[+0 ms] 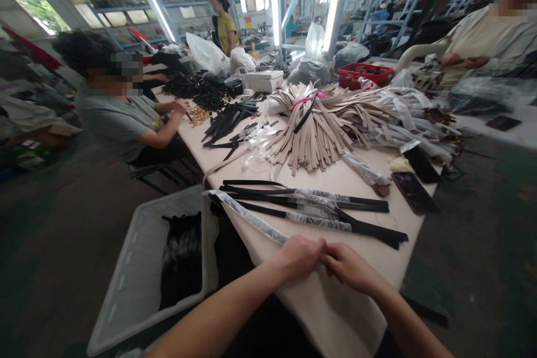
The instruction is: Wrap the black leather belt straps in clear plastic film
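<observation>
My left hand (302, 256) is closed around one end of a long strap wrapped in clear plastic (247, 216). From there the strap runs away to the far left over the table edge. Right beside it, my right hand (350, 267) has its fingers bent and pinched together against the left fingertips. What lies between the right fingers is hidden. Just beyond both hands, several black straps (369, 229) lie side by side on the table, with clear plastic around their middle parts.
A large bundle of beige strips (310, 140) covers the table's middle. A phone (413, 193) lies at the right edge. At lower left stands a white bin (126, 268) holding black straps (182, 260). A seated co-worker (121, 106) works at the left; another person (482, 45) is at right.
</observation>
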Action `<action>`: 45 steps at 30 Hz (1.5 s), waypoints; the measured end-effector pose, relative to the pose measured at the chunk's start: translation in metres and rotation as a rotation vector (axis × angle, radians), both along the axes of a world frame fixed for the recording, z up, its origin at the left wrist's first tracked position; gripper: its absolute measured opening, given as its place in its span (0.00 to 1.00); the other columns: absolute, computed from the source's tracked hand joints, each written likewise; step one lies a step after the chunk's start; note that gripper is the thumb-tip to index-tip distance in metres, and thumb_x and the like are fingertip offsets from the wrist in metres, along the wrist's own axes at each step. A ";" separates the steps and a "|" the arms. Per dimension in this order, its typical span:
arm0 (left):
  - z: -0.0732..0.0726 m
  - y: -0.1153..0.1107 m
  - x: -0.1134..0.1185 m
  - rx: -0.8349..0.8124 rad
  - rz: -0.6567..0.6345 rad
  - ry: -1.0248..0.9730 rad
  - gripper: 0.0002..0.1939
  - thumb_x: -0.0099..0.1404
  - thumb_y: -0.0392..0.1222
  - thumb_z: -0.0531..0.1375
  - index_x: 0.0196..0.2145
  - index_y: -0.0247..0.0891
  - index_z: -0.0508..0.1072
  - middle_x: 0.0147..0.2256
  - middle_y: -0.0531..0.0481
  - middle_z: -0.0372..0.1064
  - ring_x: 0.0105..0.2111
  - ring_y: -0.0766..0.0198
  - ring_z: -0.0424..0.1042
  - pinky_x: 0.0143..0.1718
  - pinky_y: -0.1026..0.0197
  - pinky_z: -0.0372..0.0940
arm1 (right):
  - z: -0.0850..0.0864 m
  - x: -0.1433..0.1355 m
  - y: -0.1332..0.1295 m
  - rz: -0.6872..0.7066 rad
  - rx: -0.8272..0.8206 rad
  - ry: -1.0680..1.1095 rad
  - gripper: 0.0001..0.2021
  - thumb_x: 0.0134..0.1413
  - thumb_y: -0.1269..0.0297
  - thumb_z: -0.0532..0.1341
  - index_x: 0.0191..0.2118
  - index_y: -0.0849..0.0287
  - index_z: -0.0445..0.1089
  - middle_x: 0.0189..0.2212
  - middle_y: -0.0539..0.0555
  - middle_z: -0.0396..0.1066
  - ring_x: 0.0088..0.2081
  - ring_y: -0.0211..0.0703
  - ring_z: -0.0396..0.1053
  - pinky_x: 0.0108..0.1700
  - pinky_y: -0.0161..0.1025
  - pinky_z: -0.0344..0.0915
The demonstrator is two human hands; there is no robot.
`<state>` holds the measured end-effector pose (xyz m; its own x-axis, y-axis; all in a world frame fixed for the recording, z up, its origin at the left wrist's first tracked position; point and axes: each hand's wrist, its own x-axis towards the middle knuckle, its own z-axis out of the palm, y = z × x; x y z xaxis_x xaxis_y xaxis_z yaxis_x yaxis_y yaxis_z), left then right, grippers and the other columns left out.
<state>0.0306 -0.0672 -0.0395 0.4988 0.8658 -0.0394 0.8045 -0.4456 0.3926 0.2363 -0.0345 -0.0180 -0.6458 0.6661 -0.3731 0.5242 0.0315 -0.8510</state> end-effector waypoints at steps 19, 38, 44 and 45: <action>0.008 0.008 0.008 -0.053 0.163 0.103 0.28 0.58 0.36 0.61 0.56 0.33 0.61 0.34 0.39 0.74 0.33 0.49 0.75 0.35 0.54 0.64 | -0.004 0.033 0.020 0.053 -0.093 -0.100 0.17 0.60 0.52 0.57 0.28 0.60 0.71 0.17 0.49 0.68 0.18 0.35 0.60 0.22 0.32 0.53; 0.012 0.007 0.001 0.046 0.082 0.132 0.14 0.61 0.40 0.59 0.45 0.36 0.66 0.39 0.40 0.73 0.39 0.50 0.73 0.43 0.51 0.65 | -0.013 0.054 0.035 0.111 -0.209 -0.051 0.18 0.60 0.47 0.58 0.33 0.60 0.69 0.24 0.50 0.69 0.24 0.37 0.64 0.25 0.32 0.59; 0.011 0.007 0.005 0.047 -0.014 0.063 0.18 0.61 0.36 0.58 0.49 0.37 0.65 0.41 0.42 0.73 0.40 0.52 0.73 0.42 0.54 0.65 | -0.013 0.051 0.036 0.113 -0.186 -0.050 0.18 0.61 0.48 0.58 0.30 0.59 0.66 0.24 0.50 0.69 0.23 0.36 0.64 0.25 0.31 0.58; 0.013 0.007 -0.001 0.067 0.001 0.062 0.19 0.61 0.37 0.58 0.50 0.37 0.65 0.42 0.42 0.73 0.42 0.52 0.72 0.46 0.53 0.64 | -0.014 0.056 0.036 0.107 -0.195 -0.061 0.19 0.60 0.48 0.58 0.30 0.59 0.66 0.23 0.50 0.69 0.23 0.36 0.64 0.24 0.31 0.58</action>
<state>0.0300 -0.0603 -0.0269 0.4963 0.8680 -0.0121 0.8267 -0.4684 0.3117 0.2925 0.0017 -0.0316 -0.6814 0.5065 -0.5284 0.5771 -0.0723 -0.8135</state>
